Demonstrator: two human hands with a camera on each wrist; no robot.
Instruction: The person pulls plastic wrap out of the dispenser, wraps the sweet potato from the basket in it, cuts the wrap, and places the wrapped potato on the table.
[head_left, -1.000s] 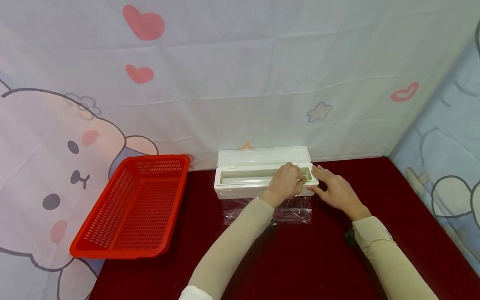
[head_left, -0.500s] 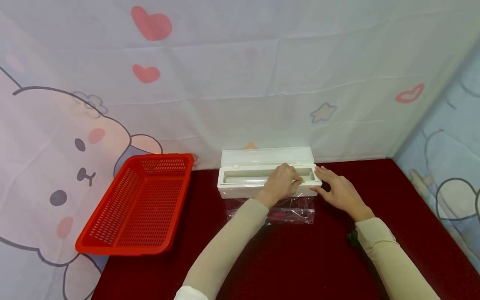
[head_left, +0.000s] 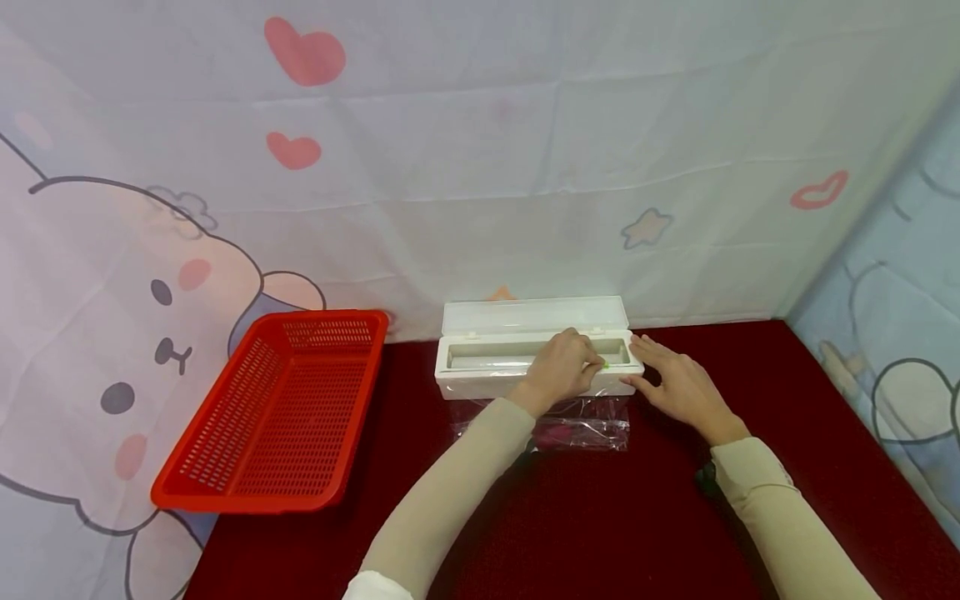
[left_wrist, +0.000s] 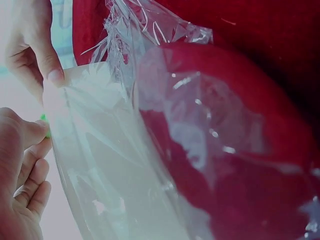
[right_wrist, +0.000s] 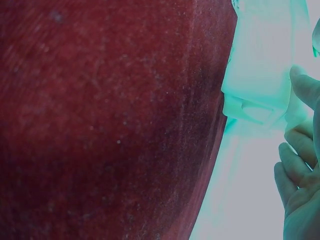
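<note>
A long white cling film dispenser [head_left: 472,385] stands on the dark red table with its lid [head_left: 534,315] raised at the back. My left hand [head_left: 558,371] reaches over it and pinches a small green slide cutter [head_left: 606,365] near the right end, between thumb and forefinger. That green piece [left_wrist: 45,125] shows only in part in the left wrist view. My right hand [head_left: 684,387] holds the dispenser's right end, thumb at the front and fingers farther back. Clear cling film [head_left: 585,432] hangs over the front edge and lies on the table.
A red plastic basket [head_left: 341,475] with slotted sides stands left of the dispenser. Behind the table hangs a pale printed cloth [head_left: 465,242], close to the raised lid. More printed cloth [head_left: 900,308] borders the right side.
My left hand has shifted slightly left along the dispenser with the green slide cutter, then stayed about still. The right hand keeps its place at the end. The head view has shifted a little.
</note>
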